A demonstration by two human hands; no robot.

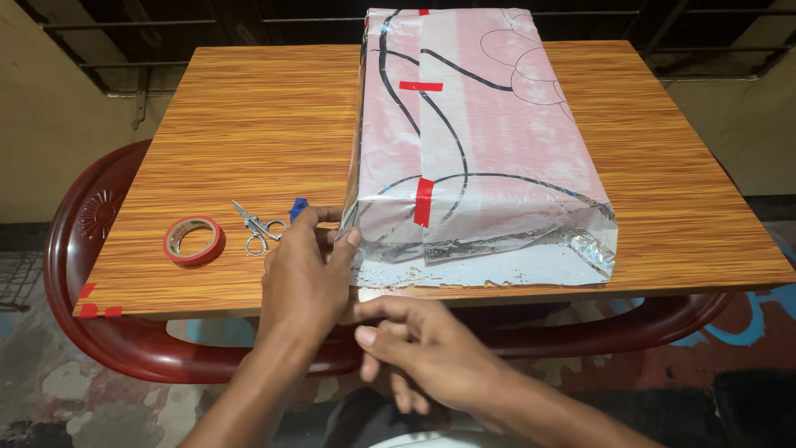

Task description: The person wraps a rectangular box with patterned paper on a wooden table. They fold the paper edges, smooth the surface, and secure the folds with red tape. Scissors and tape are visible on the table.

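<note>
The box (485,141), wrapped in pink and silver paper with black curved lines and held by strips of red tape, lay on the table (249,124), its near end just beyond the fingers and overhanging the table's front edge a little. The left hand (303,278) was pressed against the near left corner of the box, the fingers (319,220) bent together over the folded foil there, clamped on nothing else that could be seen. The right hand (414,340) was held just below the table edge, under the open end of the wrapping, its fingers (390,309) drawn loosely together and pinched on nothing that could be made out; a small piece of tape may have been between them, but this could not be told.

The near flap of paper was seen crumpled and untaped, with white backing showing. It was judged that the thin foil could be torn at the corner if it was pulled too hard, and that the fold could spring open if the left hand was lifted before tape was laid. The box could also be tipped off the edge by a downward push on the overhang.

To the left of the left fingers, touching nothing, scissors (255,228) and a roll of red tape (194,240) lay near each other; a blue scrap (298,206) was just beside the fingertips
</note>
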